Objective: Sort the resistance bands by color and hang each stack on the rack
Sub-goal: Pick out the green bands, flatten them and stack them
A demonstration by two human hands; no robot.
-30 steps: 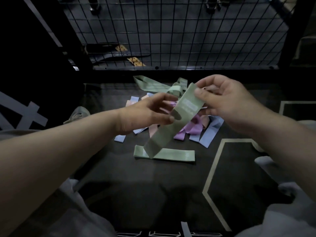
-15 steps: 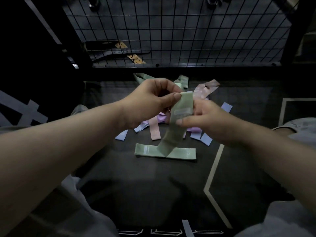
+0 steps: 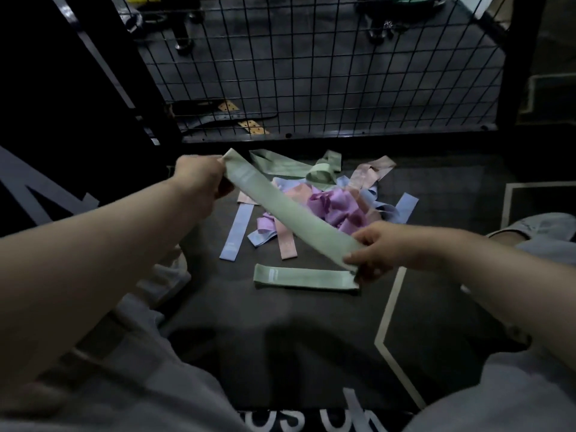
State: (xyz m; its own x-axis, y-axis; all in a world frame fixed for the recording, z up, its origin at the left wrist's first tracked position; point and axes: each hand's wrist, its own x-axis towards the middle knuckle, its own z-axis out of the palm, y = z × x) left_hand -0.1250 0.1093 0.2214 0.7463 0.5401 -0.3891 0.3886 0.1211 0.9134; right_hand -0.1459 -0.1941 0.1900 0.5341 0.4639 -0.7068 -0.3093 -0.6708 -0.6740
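Observation:
A pale green resistance band [image 3: 288, 212] is stretched flat in the air between both hands. My left hand [image 3: 199, 180] pinches its far upper end and my right hand [image 3: 377, 247] pinches its near lower end. Under it on the dark floor lies another green band [image 3: 304, 277], flat and straight. Behind is a mixed pile of bands [image 3: 330, 201]: purple, pink, blue, and more green ones [image 3: 299, 168] at the back. A blue band [image 3: 237, 232] and a pink band [image 3: 286, 241] lie at the pile's left edge.
A black wire mesh panel [image 3: 311, 73] stands upright right behind the pile. Its dark frame post [image 3: 520, 57] rises at the right. A pale line [image 3: 389, 313] is painted on the floor at the right. My knees in grey trousers fill the bottom corners.
The green band hung folded between hands held close together. Now my hands have moved apart, left up and away, right down and near, and the band is pulled out straight.

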